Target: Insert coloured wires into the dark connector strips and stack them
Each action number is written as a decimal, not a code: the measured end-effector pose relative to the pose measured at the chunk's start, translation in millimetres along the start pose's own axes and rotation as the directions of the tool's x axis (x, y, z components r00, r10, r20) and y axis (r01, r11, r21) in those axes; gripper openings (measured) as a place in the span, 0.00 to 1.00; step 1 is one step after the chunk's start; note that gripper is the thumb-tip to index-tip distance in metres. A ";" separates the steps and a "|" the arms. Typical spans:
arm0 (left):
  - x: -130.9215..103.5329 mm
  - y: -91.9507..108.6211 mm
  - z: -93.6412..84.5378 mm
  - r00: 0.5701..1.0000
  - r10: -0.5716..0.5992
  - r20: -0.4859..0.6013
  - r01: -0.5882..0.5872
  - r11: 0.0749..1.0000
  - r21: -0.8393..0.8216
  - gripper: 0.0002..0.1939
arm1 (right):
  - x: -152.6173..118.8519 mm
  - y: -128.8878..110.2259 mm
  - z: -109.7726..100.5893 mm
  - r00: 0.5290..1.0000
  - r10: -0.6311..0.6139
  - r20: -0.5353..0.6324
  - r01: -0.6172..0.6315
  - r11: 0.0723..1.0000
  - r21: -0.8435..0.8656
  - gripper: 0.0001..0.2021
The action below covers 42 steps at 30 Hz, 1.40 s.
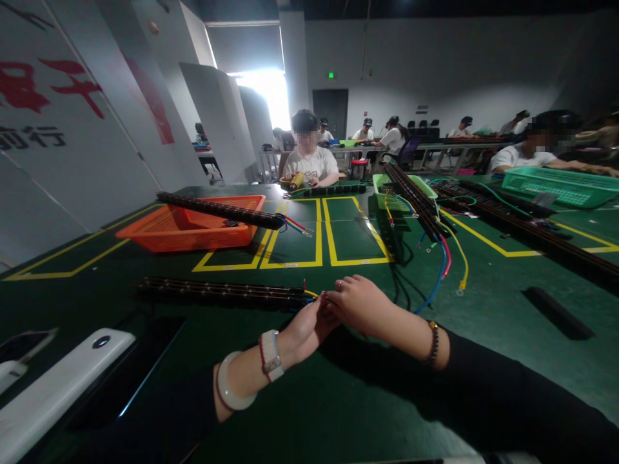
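A long black strip with rows of pale marks lies flat in front of me. Yellow, red and blue wires come out of its right end, and the yellow wire runs up to my fingers. My left hand is closed around the wire ends, palm partly turned up. Over its fingertips, my right hand is bent down in a pinch at the same spot. The fingers cover most of what they hold, so the wire tips are hidden.
A second black strip rests across an orange basket. More strips with loose wires lean on a light green basket. A black piece lies right, a white device left. A person sits opposite.
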<state>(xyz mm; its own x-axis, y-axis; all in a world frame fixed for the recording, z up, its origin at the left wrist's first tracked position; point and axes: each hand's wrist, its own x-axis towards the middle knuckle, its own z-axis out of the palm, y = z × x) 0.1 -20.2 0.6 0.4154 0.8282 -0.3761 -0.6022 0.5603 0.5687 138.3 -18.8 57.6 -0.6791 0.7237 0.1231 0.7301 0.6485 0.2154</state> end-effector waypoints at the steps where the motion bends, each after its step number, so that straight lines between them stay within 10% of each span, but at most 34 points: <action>1: 0.3 -0.3 -0.9 1.000 0.002 0.031 -0.002 1.000 0.007 0.11 | -0.7 4.7 -6.6 1.000 0.029 0.011 -0.029 0.999 0.028 0.10; 11: -5.4 0.8 6.3 1.000 0.017 0.026 -0.018 0.997 0.070 0.12 | -7.3 12.0 -14.4 0.957 0.141 0.254 -0.202 0.951 0.235 0.12; 25: -6.2 2.5 4.8 0.992 0.014 0.126 -0.025 0.996 0.087 0.11 | -5.2 22.6 -8.7 0.951 0.164 0.261 -0.246 0.914 0.323 0.12; 42: -8.4 6.1 10.7 0.998 -0.027 0.054 0.020 0.991 0.130 0.14 | 10.8 63.8 43.0 0.924 0.382 0.004 -0.324 0.778 0.539 0.13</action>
<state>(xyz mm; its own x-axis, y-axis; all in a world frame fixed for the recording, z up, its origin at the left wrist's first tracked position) 0.2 -23.8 15.1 0.4677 0.8112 -0.3512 -0.5001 0.5704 0.6515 180.8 40.5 31.0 -0.3483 0.9175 0.1919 0.8288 0.3971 -0.3943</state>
